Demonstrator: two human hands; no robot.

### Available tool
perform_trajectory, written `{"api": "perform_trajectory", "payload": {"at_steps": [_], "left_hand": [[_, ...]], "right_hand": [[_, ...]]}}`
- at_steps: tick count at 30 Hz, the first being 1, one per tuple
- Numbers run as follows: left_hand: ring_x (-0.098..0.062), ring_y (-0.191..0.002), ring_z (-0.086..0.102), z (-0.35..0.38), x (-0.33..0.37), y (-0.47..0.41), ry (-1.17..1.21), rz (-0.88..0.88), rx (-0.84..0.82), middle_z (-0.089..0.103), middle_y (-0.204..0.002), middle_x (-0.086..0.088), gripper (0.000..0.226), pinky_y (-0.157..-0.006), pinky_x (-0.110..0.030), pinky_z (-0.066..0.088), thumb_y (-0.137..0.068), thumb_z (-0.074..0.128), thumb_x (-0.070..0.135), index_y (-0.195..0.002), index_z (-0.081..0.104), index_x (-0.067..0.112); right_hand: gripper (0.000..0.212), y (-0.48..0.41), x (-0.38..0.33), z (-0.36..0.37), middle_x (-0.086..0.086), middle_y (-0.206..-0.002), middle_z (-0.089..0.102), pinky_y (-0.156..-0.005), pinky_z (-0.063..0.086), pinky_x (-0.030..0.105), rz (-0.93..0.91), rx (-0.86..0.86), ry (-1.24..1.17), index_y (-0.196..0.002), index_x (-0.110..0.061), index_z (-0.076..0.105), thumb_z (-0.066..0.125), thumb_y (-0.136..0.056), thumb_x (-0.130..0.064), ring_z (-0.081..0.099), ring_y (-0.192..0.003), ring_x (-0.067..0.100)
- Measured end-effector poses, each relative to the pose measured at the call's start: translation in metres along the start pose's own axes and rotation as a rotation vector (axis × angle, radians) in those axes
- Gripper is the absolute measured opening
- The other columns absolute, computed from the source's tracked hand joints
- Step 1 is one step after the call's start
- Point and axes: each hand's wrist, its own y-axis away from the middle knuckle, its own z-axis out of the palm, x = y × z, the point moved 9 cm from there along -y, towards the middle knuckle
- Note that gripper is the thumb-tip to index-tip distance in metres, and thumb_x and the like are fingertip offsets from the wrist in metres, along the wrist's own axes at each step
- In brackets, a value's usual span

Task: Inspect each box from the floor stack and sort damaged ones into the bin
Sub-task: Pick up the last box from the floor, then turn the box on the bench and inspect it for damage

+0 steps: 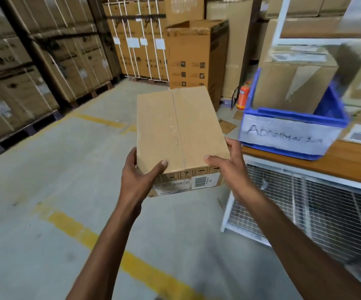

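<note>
- Gripping the cardboard box (181, 131) at its near corners: my left hand (138, 176) and right hand (229, 167), thumbs on top, arms outstretched.
- Box held level above the floor (45, 169).
- Blue bin (292, 135) sits right, on the wooden shelf (348, 163).

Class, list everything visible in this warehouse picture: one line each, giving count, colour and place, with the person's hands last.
held box: one, brown, taped shut, middle, above the floor
bin: one, blue with white handwritten label, on the counter, right
box in the bin: at least one, brown, blurred
counter: one, wood-brown top, right
wire mesh panel: one, white-framed, under the counter
fire extinguisher: one, red, left of the bin, by the far wall
tall carton: one, brown, flaps open, behind the held box
strapped cartons: many, brown, stacked left and back
floor lines: several, yellow, on grey floor
left hand: one, grips the held box's near left corner
right hand: one, grips its near right corner
</note>
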Motion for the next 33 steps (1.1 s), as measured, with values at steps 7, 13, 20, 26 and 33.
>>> {"api": "perform_trajectory", "payload": {"at_steps": [7,13,20,26,33], "left_hand": [[-0.003,-0.119,0.062,0.093,0.021,0.111,0.013,-0.032,-0.117,0.058,-0.13,0.022,0.074,-0.086,-0.025,0.057,-0.078,0.092,0.035,-0.136,0.047,0.046],[-0.011,-0.124,0.062,0.16,0.032,0.151,-0.022,0.017,-0.271,0.056,-0.137,0.013,0.086,-0.092,-0.036,0.061,-0.072,0.097,0.041,-0.142,0.048,0.044],[-0.015,-0.131,0.056,0.231,0.045,0.181,-0.026,0.081,-0.432,0.048,-0.145,0.009,0.1,-0.103,-0.047,0.057,-0.061,0.095,0.059,-0.145,0.042,0.048],[-0.015,-0.131,0.057,0.291,0.05,0.21,-0.017,0.114,-0.508,0.052,-0.143,0.008,0.104,-0.102,-0.048,0.058,-0.06,0.096,0.06,-0.148,0.043,0.047],[-0.014,-0.128,0.059,0.367,0.068,0.232,0.001,0.156,-0.536,0.052,-0.141,0.008,0.094,-0.102,-0.047,0.058,-0.06,0.096,0.052,-0.141,0.049,0.046]], "right_hand": [[0.078,0.082,-0.009,-0.134,-0.02,-0.119,0.066,-0.099,0.054,0.045,0.009,0.072,0.061,-0.138,-0.041,0.046,0.076,-0.066,-0.031,0.065,-0.112,0.011],[0.087,0.14,-0.014,-0.22,-0.016,-0.121,0.065,-0.088,0.054,0.036,-0.016,0.217,0.039,-0.147,-0.034,0.046,0.074,-0.064,-0.025,0.063,-0.109,0.009],[0.081,0.193,-0.007,-0.298,-0.011,-0.13,0.061,-0.094,0.056,0.039,-0.036,0.389,0.02,-0.15,-0.031,0.044,0.078,-0.078,-0.013,0.062,-0.118,0.016],[0.075,0.223,0.008,-0.363,-0.016,-0.123,0.063,-0.084,0.053,0.027,-0.04,0.502,0.0,-0.149,-0.029,0.046,0.076,-0.085,-0.003,0.062,-0.113,0.011],[0.075,0.225,0.018,-0.439,-0.019,-0.12,0.066,-0.098,0.055,0.045,-0.034,0.569,0.007,-0.136,-0.046,0.048,0.081,-0.078,-0.013,0.064,-0.118,0.018]]}}
